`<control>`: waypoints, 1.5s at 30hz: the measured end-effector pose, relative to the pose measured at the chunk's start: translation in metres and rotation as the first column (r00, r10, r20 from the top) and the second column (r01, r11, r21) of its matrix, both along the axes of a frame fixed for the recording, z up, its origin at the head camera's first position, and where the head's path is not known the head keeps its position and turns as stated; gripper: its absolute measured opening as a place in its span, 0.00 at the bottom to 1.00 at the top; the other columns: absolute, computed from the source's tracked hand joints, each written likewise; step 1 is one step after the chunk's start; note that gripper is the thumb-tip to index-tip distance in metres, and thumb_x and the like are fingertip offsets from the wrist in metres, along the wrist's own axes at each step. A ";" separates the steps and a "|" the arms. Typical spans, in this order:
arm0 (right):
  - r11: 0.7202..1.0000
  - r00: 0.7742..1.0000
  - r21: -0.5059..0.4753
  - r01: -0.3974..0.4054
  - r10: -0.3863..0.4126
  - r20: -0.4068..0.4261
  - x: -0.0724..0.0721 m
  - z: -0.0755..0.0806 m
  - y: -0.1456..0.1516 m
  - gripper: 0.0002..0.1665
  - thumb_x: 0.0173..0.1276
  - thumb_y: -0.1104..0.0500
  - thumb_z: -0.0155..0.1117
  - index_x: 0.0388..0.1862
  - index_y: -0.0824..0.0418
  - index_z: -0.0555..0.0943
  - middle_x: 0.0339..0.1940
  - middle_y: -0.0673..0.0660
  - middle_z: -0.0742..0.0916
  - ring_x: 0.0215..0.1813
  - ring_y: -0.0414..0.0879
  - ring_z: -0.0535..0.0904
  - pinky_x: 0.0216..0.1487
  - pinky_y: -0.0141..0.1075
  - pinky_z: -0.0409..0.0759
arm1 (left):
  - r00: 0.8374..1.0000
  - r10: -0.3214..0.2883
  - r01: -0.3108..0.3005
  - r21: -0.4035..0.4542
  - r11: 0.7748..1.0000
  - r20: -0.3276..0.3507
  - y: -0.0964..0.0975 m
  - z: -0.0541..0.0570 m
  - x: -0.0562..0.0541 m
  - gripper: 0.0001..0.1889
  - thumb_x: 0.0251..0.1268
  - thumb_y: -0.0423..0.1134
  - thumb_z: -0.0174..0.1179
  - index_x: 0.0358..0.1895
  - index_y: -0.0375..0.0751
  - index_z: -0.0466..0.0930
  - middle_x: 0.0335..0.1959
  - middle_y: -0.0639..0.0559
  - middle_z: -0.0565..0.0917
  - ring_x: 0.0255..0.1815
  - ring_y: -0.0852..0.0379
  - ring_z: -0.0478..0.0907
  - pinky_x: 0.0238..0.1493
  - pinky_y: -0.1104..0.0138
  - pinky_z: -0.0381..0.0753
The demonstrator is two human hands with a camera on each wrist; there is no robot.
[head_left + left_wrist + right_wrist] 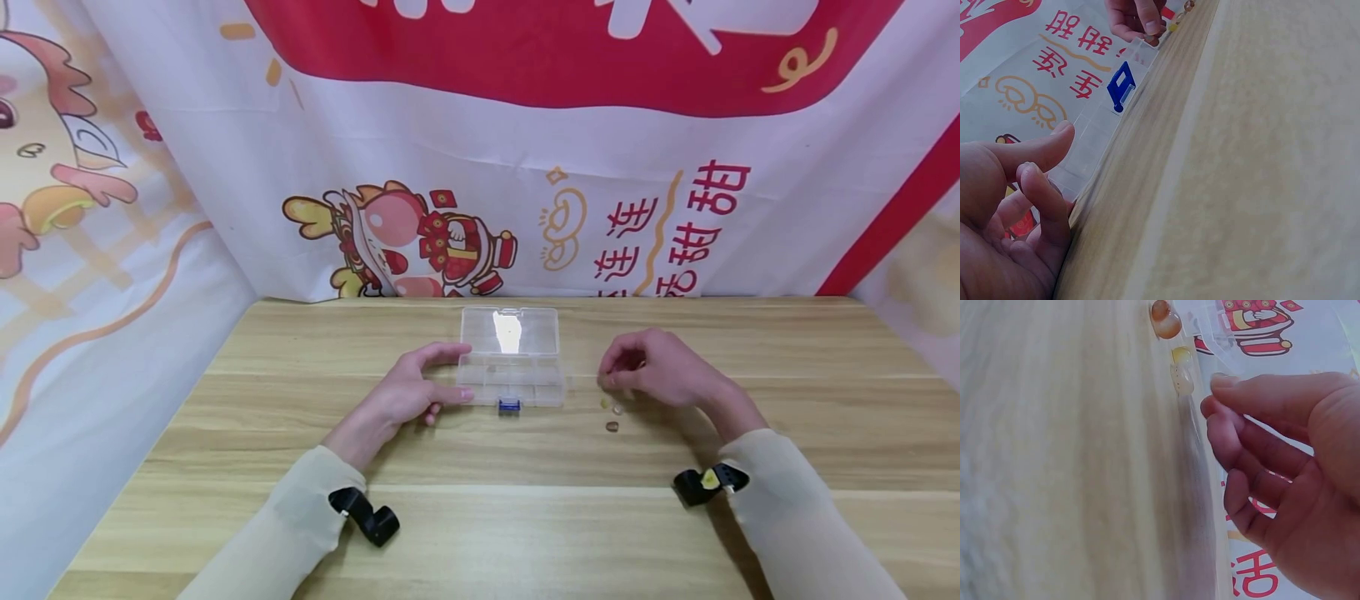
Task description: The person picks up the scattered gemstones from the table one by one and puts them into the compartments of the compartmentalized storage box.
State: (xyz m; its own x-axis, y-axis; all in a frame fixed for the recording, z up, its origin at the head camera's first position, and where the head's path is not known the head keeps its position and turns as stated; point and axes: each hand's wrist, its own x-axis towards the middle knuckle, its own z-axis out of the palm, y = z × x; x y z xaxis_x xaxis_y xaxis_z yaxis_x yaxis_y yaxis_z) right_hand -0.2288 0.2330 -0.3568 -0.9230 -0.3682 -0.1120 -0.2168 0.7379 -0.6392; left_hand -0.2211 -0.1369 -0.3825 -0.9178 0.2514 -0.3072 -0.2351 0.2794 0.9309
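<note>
A clear plastic compartment box [525,392] stands on the table, lid [480,329] raised at the back and blue latch [509,405] in front. My left hand [401,387] grips its left end, thumb at the front and index finger farther back. To the right of the box, my right hand [660,367] has thumb and index fingertips together low over the table. A small brownish stone [1150,39] shows at those fingertips in the left wrist view. Close by lie a yellow stone [1180,355], a clear one [1184,381] and brown ones [1167,327].
The wooden table [510,517] reaches back to a printed cloth [450,125] hanging behind it. Another cloth [112,250] hangs along the left side. A black wrist camera [367,517] is strapped to the left sleeve, and another [708,485] to the right.
</note>
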 end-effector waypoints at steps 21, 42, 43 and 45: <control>0.986 1.000 -0.164 0.020 -0.022 -0.009 0.002 0.003 -0.009 0.09 0.64 0.67 0.74 0.42 0.60 0.87 0.39 0.57 0.88 0.41 0.49 0.82 0.38 0.33 0.84 | 1.000 0.008 -0.008 -0.006 1.000 0.002 0.001 0.001 -0.001 0.35 0.61 0.34 0.78 0.71 0.63 0.78 0.76 0.50 0.71 0.17 0.58 0.69 0.18 0.72 0.73; 0.984 0.998 -0.174 0.044 -0.051 -0.038 0.006 0.007 -0.029 0.06 0.69 0.65 0.72 0.44 0.60 0.87 0.38 0.57 0.87 0.39 0.49 0.82 0.37 0.34 0.84 | 1.000 0.010 -0.010 -0.004 1.000 -0.007 -0.002 0.000 0.002 0.36 0.60 0.34 0.77 0.72 0.61 0.77 0.76 0.48 0.71 0.18 0.59 0.69 0.18 0.72 0.73; 0.984 0.998 -0.172 0.050 -0.057 -0.036 0.006 0.008 -0.030 0.06 0.69 0.64 0.71 0.44 0.59 0.87 0.38 0.57 0.87 0.40 0.49 0.82 0.37 0.34 0.84 | 1.000 0.006 -0.006 -0.002 1.000 -0.008 -0.001 0.000 0.002 0.36 0.61 0.34 0.77 0.72 0.61 0.77 0.76 0.48 0.71 0.18 0.59 0.69 0.18 0.72 0.73; 0.984 0.997 -0.169 0.058 -0.065 -0.036 0.007 0.008 -0.031 0.06 0.70 0.64 0.71 0.44 0.59 0.87 0.38 0.56 0.87 0.40 0.50 0.82 0.37 0.34 0.84 | 1.000 0.008 -0.008 0.003 1.000 -0.001 0.000 0.000 0.001 0.36 0.60 0.34 0.78 0.72 0.61 0.77 0.75 0.48 0.71 0.18 0.59 0.69 0.18 0.72 0.73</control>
